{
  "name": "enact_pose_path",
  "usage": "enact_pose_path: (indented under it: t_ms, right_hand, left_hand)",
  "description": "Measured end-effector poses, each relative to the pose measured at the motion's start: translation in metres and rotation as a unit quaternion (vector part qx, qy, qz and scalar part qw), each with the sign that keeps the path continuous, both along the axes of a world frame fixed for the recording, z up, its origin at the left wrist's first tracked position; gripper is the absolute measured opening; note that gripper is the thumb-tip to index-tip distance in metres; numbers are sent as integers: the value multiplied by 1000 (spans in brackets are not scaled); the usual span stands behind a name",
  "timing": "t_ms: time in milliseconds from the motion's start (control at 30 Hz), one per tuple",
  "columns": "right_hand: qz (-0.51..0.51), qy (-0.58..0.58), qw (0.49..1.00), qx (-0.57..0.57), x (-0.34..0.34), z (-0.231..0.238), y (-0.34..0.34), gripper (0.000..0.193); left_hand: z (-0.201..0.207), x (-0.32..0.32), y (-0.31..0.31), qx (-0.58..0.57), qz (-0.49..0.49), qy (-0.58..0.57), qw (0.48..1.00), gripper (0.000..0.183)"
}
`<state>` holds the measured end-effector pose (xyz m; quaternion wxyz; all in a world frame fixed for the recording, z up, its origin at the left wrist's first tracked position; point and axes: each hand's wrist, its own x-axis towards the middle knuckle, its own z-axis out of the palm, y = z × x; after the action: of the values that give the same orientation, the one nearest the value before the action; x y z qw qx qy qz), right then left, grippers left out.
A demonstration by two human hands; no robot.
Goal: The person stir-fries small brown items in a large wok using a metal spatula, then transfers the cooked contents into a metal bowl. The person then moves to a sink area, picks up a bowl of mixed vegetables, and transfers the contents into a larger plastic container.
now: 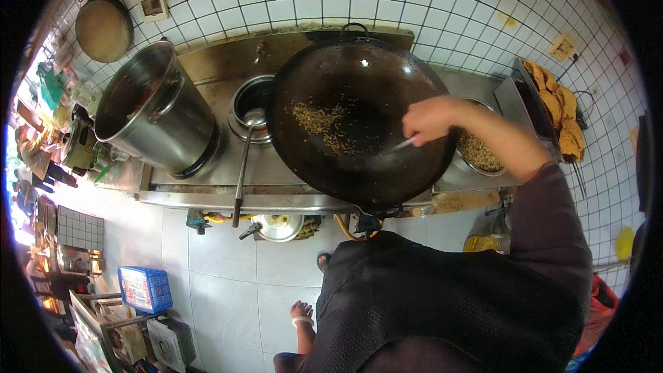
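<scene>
Over the wok (pixel 359 114), the right hand (pixel 429 119) grips a spoon (pixel 404 144) (metal).

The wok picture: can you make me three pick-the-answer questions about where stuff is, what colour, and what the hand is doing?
1. Where is the tall steel pot?
A. left of the wok
B. right of the wok
C. inside the wok

2. What colour is the crate on the floor?
A. red
B. blue
C. green

3. What is the right hand doing?
A. resting flat and empty
B. gripping a metal utensil over the wok
C. lifting the pot

Answers: 1 A, the pot stands on the stove's left side. 2 B, its sides are blue. 3 B, the fingers close round a thin metal handle above the wok.
</scene>
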<state>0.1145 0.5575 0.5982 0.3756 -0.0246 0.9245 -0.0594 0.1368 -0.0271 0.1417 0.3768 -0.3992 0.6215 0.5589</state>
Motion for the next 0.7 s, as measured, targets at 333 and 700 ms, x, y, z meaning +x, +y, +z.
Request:
enact_pose_path:
  t_ms: [333,700]
  right_hand:
    - [-111,-114,984,85,22,67,1,18]
    - [-102,-119,971,181,29,57,73,32]
  left_hand:
    - [-15,-8,-26,56,50,-50,996,28]
    - [4,23,-24,2,51,-6,999,31]
